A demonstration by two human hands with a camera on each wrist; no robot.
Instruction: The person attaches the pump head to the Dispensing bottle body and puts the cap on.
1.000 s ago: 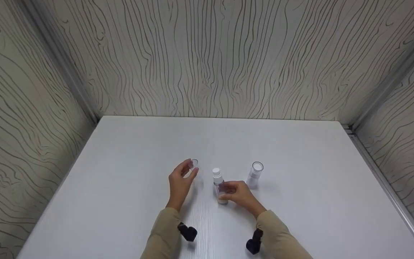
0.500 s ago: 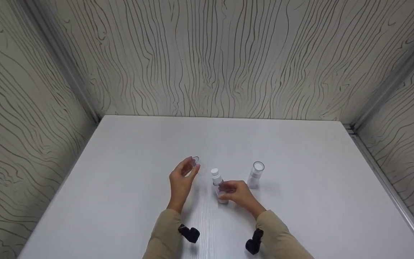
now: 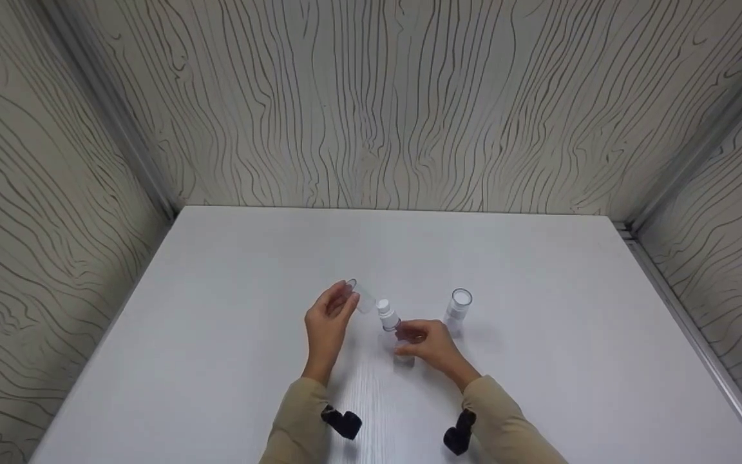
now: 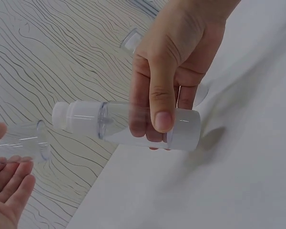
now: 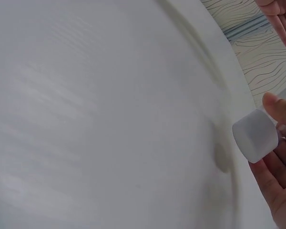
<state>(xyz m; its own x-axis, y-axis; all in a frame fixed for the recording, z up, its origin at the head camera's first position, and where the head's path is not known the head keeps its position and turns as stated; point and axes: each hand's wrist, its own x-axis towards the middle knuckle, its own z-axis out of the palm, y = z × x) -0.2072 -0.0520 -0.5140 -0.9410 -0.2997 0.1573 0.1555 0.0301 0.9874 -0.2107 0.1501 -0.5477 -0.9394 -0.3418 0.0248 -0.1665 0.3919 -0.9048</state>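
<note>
In the head view my left hand (image 3: 327,323) pinches a clear cap (image 3: 364,301) between thumb and fingers. My right hand (image 3: 433,345) grips a clear pump bottle (image 4: 119,121) with a white pump top and a white base. The bottle is tilted, its pump top (image 3: 388,316) leaning left toward the cap. In the left wrist view a small gap separates the cap (image 4: 26,138) from the pump. The right wrist view shows the bottle's white base (image 5: 255,135) above the tabletop. Fingers hide part of the bottle's body.
A second clear and white bottle (image 3: 456,312) stands upright just behind and right of my right hand. The white table (image 3: 248,270) meets wood-grain panels (image 3: 371,116) at the back and sides.
My left hand has risen slightly and tilted the cap, so it now slants toward the bottle. The bottle in my right hand has tilted further left. The second bottle stays put.
</note>
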